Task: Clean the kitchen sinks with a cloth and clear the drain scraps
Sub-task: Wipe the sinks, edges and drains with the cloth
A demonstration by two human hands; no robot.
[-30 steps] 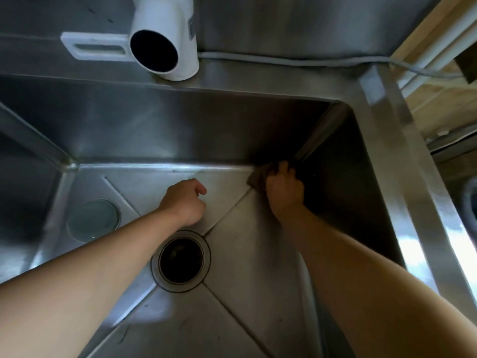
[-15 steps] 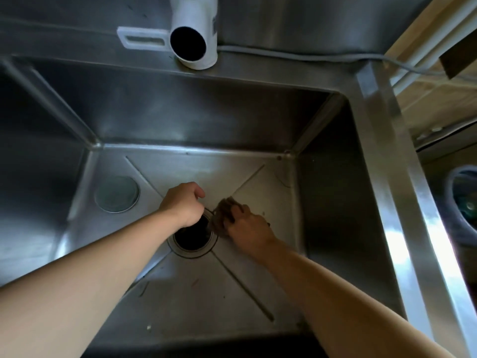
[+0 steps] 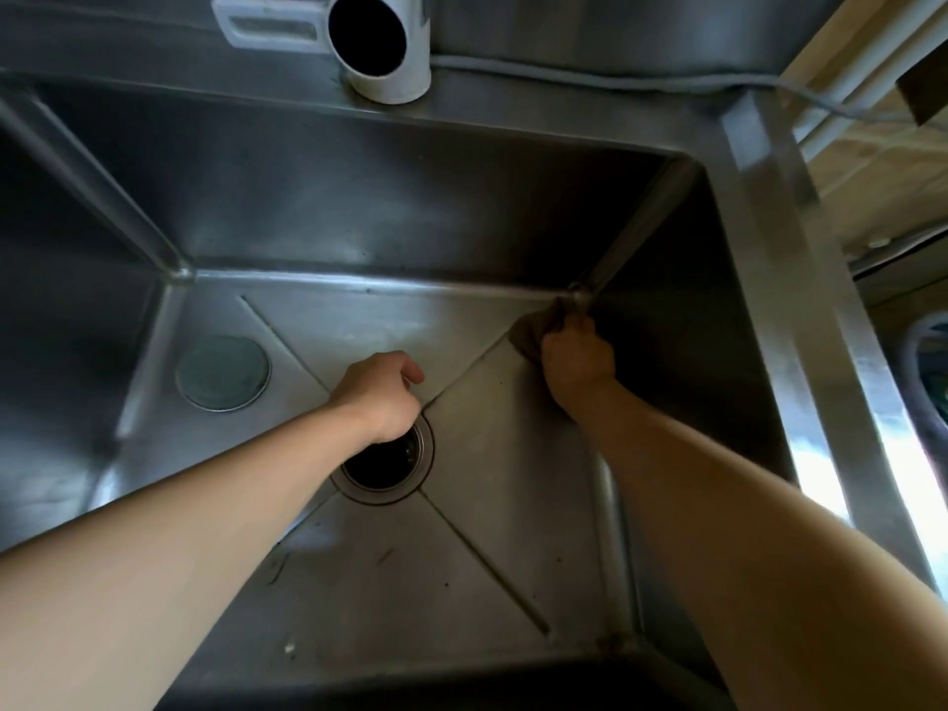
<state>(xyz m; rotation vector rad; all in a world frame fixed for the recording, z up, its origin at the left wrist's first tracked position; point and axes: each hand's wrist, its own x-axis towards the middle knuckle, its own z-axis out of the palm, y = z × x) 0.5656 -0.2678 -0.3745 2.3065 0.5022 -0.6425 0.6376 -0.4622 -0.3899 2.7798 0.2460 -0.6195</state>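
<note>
Steel sink (image 3: 359,207) w/ creased floor. Right hand (image 3: 577,361) is gripping a brown cloth (image 3: 528,333), pressing it into the far right corner. Left hand (image 3: 382,390) is curling into a fist, holding nothing visible, just above the open drain (image 3: 384,467). White pipe (image 3: 377,43) is sitting on the far ledge.

The left hand (image 3: 382,395) covers the upper rim of the drain (image 3: 384,467); its curled fingers hide whatever they may hold. The right hand (image 3: 577,361) conceals most of the brown cloth (image 3: 528,336). The white pipe (image 3: 379,43) is cut off at the top edge.
</note>
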